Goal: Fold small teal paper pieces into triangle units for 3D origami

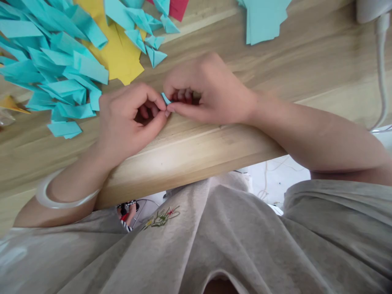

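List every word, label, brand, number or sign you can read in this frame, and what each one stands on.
None can be read.
The blue piece between the hands, the yellow paper and the blue strips show no lettering.
The shirt bears a stitched flower, no letters.
The white box, partly cut off, shows no readable mark.

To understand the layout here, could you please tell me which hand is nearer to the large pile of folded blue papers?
Left. The left hand is close beside the right edge of the pile of folded blue papers; the right hand is farther right.
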Demonstrator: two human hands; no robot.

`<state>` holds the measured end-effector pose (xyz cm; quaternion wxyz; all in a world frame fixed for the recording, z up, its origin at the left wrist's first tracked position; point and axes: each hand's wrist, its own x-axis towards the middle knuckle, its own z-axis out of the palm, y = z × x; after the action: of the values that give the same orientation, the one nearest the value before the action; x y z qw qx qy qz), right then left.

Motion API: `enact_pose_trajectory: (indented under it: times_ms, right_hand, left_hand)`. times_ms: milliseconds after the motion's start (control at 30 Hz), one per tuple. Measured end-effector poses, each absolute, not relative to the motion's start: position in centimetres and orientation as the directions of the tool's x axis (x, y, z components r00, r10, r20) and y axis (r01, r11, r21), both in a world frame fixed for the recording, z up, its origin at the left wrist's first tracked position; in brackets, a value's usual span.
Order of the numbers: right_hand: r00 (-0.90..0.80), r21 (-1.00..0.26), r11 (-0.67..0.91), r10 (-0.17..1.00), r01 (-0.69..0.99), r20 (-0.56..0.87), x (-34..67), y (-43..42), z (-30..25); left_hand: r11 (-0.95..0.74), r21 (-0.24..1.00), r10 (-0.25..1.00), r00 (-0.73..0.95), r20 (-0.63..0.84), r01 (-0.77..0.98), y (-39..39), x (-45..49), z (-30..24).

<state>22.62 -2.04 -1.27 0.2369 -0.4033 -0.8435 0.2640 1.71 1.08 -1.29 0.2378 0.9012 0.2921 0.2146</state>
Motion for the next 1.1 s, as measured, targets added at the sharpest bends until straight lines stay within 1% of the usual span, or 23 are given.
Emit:
enact_pose_trajectory:
  times_ms: [133,233,433,500,567,633,800,867,967,1033,1100]
  right_hand:
    - [-0.568,-0.635,0.511,0.812,0.579,0.136,22.53,-1.97,-0.93]
    - [-0.568,-0.627,0.511,0.813,0.588,0.130,22.50,-2.00,-0.85]
    - [-0.570,-0.626,0.538,0.803,0.565,0.176,22.67,-2.05,-1.18]
    - [-0.561,-0.626,0.558,0.797,0.545,0.223,22.77,-2.03,-1.42]
    - [-0.554,-0.618,0.600,0.777,0.508,0.298,22.84,-2.02,-1.59]
    - [-0.553,-0.608,0.615,0.769,0.502,0.321,22.85,-2.03,-1.58]
    - [-0.557,-0.609,0.568,0.796,0.554,0.236,22.82,-1.99,-1.30]
    - [-0.558,-0.617,0.580,0.788,0.532,0.259,22.90,-1.92,-1.47]
    - [-0.555,-0.626,0.622,0.760,0.470,0.339,23.02,-1.86,-1.81]
    - [-0.553,-0.628,0.610,0.769,0.484,0.320,22.98,-1.88,-1.81]
    - [-0.553,-0.621,0.576,0.791,0.531,0.261,22.87,-1.92,-1.64]
  left_hand:
    - [-0.708,0.562,0.637,0.730,0.247,0.428,1.06,1.73,-1.30]
    - [-0.711,0.561,0.633,0.733,0.248,0.424,1.05,1.76,-1.34]
    - [-0.706,0.563,0.635,0.736,0.235,0.429,1.07,1.71,-1.35]
    - [-0.704,0.564,0.636,0.736,0.230,0.432,1.06,1.67,-1.32]
    - [-0.694,0.560,0.645,0.737,0.204,0.452,1.04,1.63,-1.29]
    - [-0.684,0.559,0.655,0.732,0.186,0.469,1.03,1.60,-1.29]
    - [-0.675,0.587,0.663,0.717,0.216,0.447,1.04,1.53,-1.53]
    - [-0.667,0.596,0.666,0.716,0.209,0.446,1.06,1.47,-1.62]
    - [-0.663,0.593,0.671,0.714,0.199,0.457,1.07,1.41,-1.66]
    - [-0.666,0.587,0.668,0.719,0.194,0.460,1.08,1.43,-1.61]
    - [-0.672,0.588,0.661,0.724,0.200,0.450,1.08,1.49,-1.53]
